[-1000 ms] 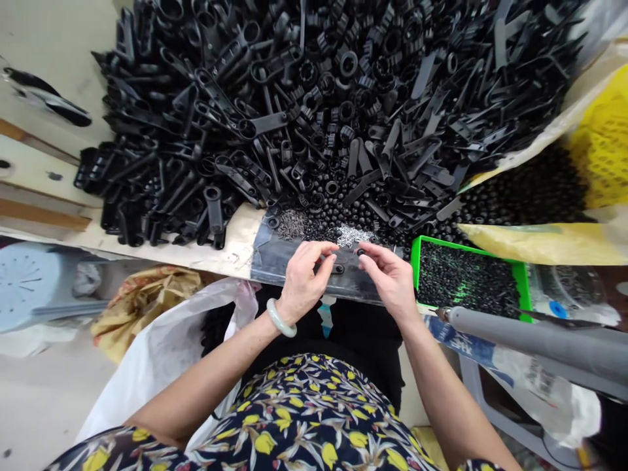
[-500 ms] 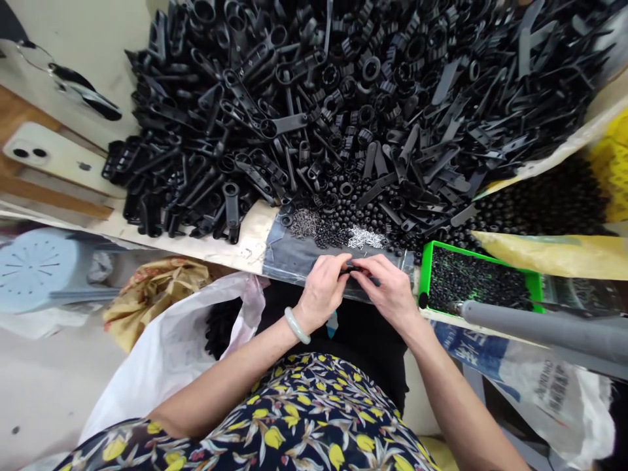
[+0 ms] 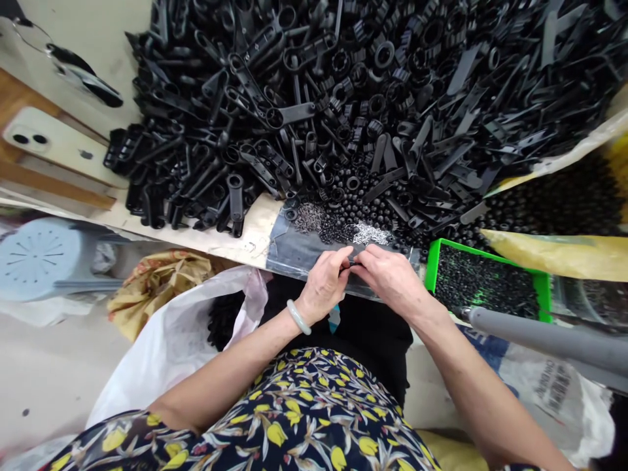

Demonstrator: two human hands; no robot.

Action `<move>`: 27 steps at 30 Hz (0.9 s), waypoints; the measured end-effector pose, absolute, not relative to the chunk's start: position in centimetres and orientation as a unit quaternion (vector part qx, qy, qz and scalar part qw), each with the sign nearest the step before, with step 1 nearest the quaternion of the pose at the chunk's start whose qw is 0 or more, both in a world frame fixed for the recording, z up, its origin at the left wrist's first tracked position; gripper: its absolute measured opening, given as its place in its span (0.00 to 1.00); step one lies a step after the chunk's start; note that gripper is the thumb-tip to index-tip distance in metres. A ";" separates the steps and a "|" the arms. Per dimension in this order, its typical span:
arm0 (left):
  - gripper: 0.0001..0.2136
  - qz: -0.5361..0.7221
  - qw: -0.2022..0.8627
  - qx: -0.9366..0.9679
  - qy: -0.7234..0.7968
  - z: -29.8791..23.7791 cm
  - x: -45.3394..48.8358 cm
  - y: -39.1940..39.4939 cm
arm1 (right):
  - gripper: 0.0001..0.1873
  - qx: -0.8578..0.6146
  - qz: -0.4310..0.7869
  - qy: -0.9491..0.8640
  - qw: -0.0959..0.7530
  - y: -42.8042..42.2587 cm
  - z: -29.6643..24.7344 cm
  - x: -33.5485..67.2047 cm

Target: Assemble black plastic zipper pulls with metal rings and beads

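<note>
My left hand [image 3: 324,284] and my right hand [image 3: 390,278] meet fingertip to fingertip over a dark grey mat [image 3: 299,252] at the table's near edge. Both pinch a small black plastic part [image 3: 354,263], mostly hidden by the fingers. Just beyond the fingers lie a small heap of silvery metal pins [image 3: 370,233] and a heap of darker tiny pieces [image 3: 309,217]. A big pile of black plastic levers and rings [image 3: 343,104] covers the table behind them. A pale bangle [image 3: 298,316] is on my left wrist.
A green tray [image 3: 540,288] of small black beads stands right of my hands, with a grey tube [image 3: 549,340] across its near side. Yellow sacks [image 3: 554,252] lie at right, a white bag [image 3: 171,340] hangs below the table edge, a phone [image 3: 53,147] lies at far left.
My hands were apart a second ago, each by small pieces on the mat. They have come together and now pinch one small black part between them.
</note>
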State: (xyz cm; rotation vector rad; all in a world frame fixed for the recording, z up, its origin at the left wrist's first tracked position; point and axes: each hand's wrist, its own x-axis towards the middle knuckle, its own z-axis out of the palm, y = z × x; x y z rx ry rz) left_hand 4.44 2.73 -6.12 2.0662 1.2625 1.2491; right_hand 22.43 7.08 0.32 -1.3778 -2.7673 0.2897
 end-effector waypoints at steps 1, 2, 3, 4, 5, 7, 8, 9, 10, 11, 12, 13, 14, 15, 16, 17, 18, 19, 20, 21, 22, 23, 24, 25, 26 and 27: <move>0.27 0.446 0.209 0.741 0.456 -6.1 4.4 2.7 | 0.11 -0.443 0.089 -0.892 0.012 7.2 0.4 22.3; 0.27 0.444 0.211 0.740 0.459 -6.1 4.4 2.8 | 0.12 -0.443 0.086 -0.892 0.009 7.2 0.5 22.3; 0.27 0.443 0.213 0.739 0.461 -6.1 4.4 2.8 | 0.12 -0.443 0.087 -0.892 0.007 7.3 0.6 22.2; 0.27 0.444 0.215 0.738 0.461 -6.1 4.4 2.8 | 0.12 -0.442 0.090 -0.893 0.004 7.3 0.6 22.2; 0.27 0.447 0.216 0.737 0.459 -6.1 4.3 2.8 | 0.12 -0.442 0.092 -0.892 0.003 7.3 0.6 22.2; 0.27 0.450 0.218 0.738 0.452 -6.2 4.3 2.8 | 0.11 -0.448 0.091 -0.889 0.003 7.3 0.6 22.1; 0.28 0.451 0.220 0.740 0.448 -6.2 4.2 2.8 | 0.11 -0.455 0.090 -0.886 0.007 7.3 0.4 22.1; 0.28 0.451 0.223 0.741 0.444 -6.2 4.2 2.8 | 0.11 -0.462 0.091 -0.882 0.013 7.2 0.3 22.0; 0.29 0.453 0.228 0.741 0.441 -6.2 4.1 2.7 | 0.11 -0.469 0.096 -0.878 0.023 7.1 0.0 22.0; 0.29 0.455 0.235 0.738 0.440 -6.2 4.1 2.7 | 0.11 -0.475 0.107 -0.873 0.037 7.0 -0.2 22.0; 0.30 0.458 0.244 0.733 0.440 -6.2 4.1 2.6 | 0.11 -0.480 0.124 -0.867 0.056 6.8 -0.5 22.1; 0.30 0.461 0.254 0.726 0.443 -6.1 4.1 2.5 | 0.11 -0.483 0.145 -0.860 0.079 6.5 -0.7 22.2; 0.30 0.464 0.263 0.719 0.446 -5.9 4.0 2.4 | 0.11 -0.485 0.171 -0.851 0.105 6.2 -1.0 22.4; 0.29 0.466 0.272 0.712 0.450 -5.8 4.0 2.4 | 0.11 -0.488 0.202 -0.839 0.134 5.8 -1.1 22.7; 0.28 0.467 0.280 0.706 0.453 -5.5 4.0 2.4 | 0.14 -0.493 0.235 -0.821 0.167 5.4 -1.2 23.0; 0.26 0.469 0.287 0.701 0.455 -5.3 4.0 2.4 | 0.18 -0.505 0.263 -0.798 0.199 5.1 -1.2 23.5; 0.25 0.471 0.293 0.697 0.455 -5.0 4.0 2.4 | 0.21 -0.522 0.278 -0.773 0.231 4.8 -1.1 23.9; 0.23 0.469 0.297 0.696 0.455 -4.8 4.0 2.5 | 0.21 -0.542 0.277 -0.751 0.257 4.5 -0.9 24.3; 0.21 0.465 0.297 0.698 0.457 -4.6 4.1 2.5 | 0.19 -0.560 0.261 -0.738 0.272 4.4 -0.8 24.7; 0.19 0.458 0.290 0.703 0.460 -4.5 4.2 2.6 | 0.16 -0.572 0.233 -0.737 0.274 4.4 -0.6 25.0; 0.17 0.450 0.278 0.711 0.465 -4.4 4.4 2.7 | 0.14 -0.579 0.201 -0.745 0.264 4.6 -0.6 25.1; 0.14 0.441 0.262 0.717 0.471 -4.4 4.6 2.8 | 0.12 -0.582 0.170 -0.756 0.247 4.8 -0.6 25.1; 0.12 0.436 0.245 0.722 0.478 -4.5 4.9 2.9 | 0.12 -0.585 0.143 -0.765 0.228 5.2 -0.7 25.1; 0.11 0.433 0.231 0.724 0.484 -4.6 5.1 3.0 | 0.12 -0.591 0.122 -0.769 0.212 5.5 -0.9 24.9; 0.10 0.433 0.221 0.724 0.489 -4.6 5.3 3.0 | 0.12 -0.600 0.104 -0.767 0.200 5.9 -1.2 24.6; 0.09 0.435 0.215 0.724 0.491 -4.7 5.4 3.1 | 0.13 -0.609 0.091 -0.764 0.193 6.3 -1.5 24.4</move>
